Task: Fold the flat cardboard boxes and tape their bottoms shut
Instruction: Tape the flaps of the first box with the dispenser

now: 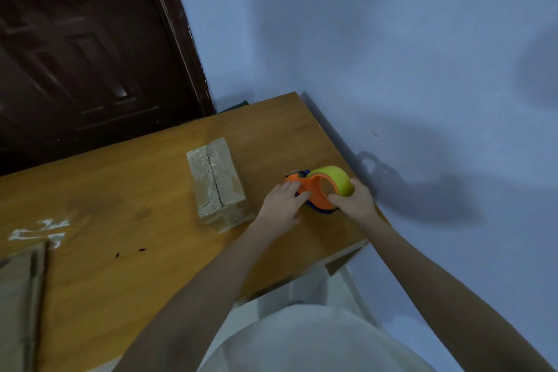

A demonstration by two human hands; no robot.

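hands: left (282, 204), right (351, 201) grip round orange tape dispenser (317, 190) | taped cardboard box (217, 183) beside

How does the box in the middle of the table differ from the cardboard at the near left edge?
The box stands folded into a block, while the cardboard lies flat. The box has glossy tape along its top seam; no tape shows on the cardboard. The box sits close to the left hand and the tape dispenser; the cardboard lies far from both hands, partly cut off by the frame. Both are brown cardboard resting on the wooden table.
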